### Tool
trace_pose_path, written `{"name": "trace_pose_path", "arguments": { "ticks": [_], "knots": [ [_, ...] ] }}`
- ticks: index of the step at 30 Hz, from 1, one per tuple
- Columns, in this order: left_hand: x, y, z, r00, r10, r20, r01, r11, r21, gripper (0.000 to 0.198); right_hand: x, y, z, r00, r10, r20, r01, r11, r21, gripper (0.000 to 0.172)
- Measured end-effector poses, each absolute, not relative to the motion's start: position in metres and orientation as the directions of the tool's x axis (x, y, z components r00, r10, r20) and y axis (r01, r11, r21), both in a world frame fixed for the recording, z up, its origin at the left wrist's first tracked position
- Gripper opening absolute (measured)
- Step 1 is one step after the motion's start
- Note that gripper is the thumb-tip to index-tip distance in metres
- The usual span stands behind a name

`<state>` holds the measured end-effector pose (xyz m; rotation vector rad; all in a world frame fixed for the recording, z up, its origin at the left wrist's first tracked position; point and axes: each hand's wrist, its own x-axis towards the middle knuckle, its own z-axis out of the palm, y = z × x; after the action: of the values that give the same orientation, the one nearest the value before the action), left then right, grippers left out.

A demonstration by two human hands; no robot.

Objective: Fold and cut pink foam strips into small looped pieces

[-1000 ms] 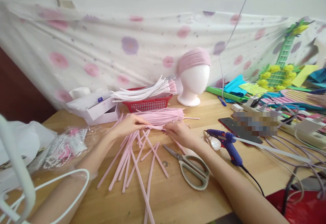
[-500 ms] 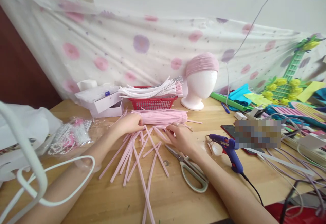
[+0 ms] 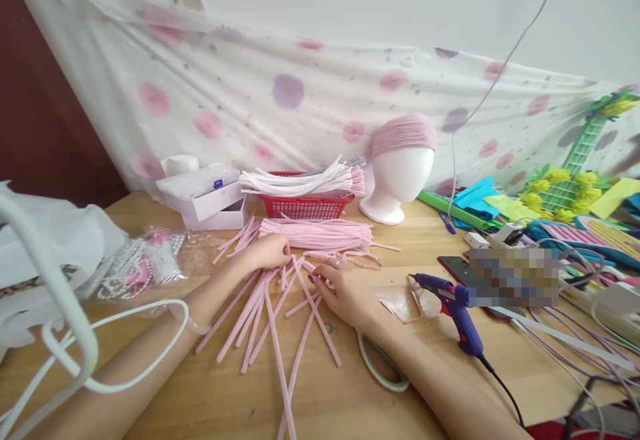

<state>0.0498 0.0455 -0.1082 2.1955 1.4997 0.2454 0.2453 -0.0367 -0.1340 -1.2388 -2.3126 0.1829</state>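
Note:
Loose pink pipe cleaners (image 3: pixel 253 313) fan out across the wooden table toward me, several of them crossing. My left hand (image 3: pixel 270 252) is closed in a pinch on a pink pipe cleaner at the top of the fan. Just to its right, my right hand (image 3: pixel 343 290) has thumb and fingers closed on a pink pipe cleaner; its exact grip is partly hidden. Behind both hands lies a thick bundle of pink pipe cleaners (image 3: pixel 317 233). Under my right hand and forearm are scissors (image 3: pixel 383 377), with only their pale handle showing.
A red basket (image 3: pixel 305 209) of white and pink stems stands behind the bundle, beside a white foam head (image 3: pixel 397 183). Right lies a blue glue gun (image 3: pixel 455 307) with its cord, near a phone (image 3: pixel 453 270) and cables. Bagged beads (image 3: pixel 145 270) and a white tube (image 3: pixel 75 307) are left.
My right hand has drawn slightly toward me and left, now covering the scissors' blades. My left hand stays pinched near the same spot. The whole view has shifted a little.

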Motion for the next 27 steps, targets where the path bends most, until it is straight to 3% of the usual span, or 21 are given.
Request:
{"name": "trace_pose_path", "arguments": {
  "ticks": [3,5,9,12,20,24,27],
  "knots": [
    [0.05,0.041,-0.097,0.41,0.897,-0.164,0.781,-0.253,0.571,0.006,0.244,-0.038,-0.133,-0.386,0.831,0.401,0.734,0.54,-0.412,0.018],
    [0.052,0.033,-0.085,0.441,0.876,-0.198,0.727,-0.219,0.65,0.005,0.244,-0.038,-0.132,-0.318,0.858,0.404,0.687,0.502,-0.526,0.019],
    [0.06,0.017,-0.064,0.526,0.812,-0.253,0.601,-0.144,0.786,0.004,0.243,-0.037,-0.132,-0.279,0.899,0.338,0.417,0.43,-0.801,0.029],
    [0.065,0.011,-0.059,0.559,0.787,-0.26,0.503,-0.073,0.861,0.005,0.241,-0.036,-0.133,-0.302,0.913,0.276,0.234,0.352,-0.906,0.037],
    [0.065,0.012,-0.059,0.514,0.831,-0.213,0.332,0.036,0.943,0.005,0.237,-0.037,-0.131,-0.328,0.944,0.028,0.049,0.047,-0.998,0.047],
    [0.058,0.016,-0.058,0.529,0.826,-0.195,0.291,0.039,0.956,0.004,0.24,-0.037,-0.13,-0.332,0.943,0.026,0.025,0.036,-0.999,0.045],
    [0.055,0.021,-0.061,0.607,0.782,-0.14,0.239,-0.012,0.971,0.016,0.242,-0.038,-0.128,-0.332,0.942,0.051,0.012,0.058,-0.998,0.043]
  ]
}}
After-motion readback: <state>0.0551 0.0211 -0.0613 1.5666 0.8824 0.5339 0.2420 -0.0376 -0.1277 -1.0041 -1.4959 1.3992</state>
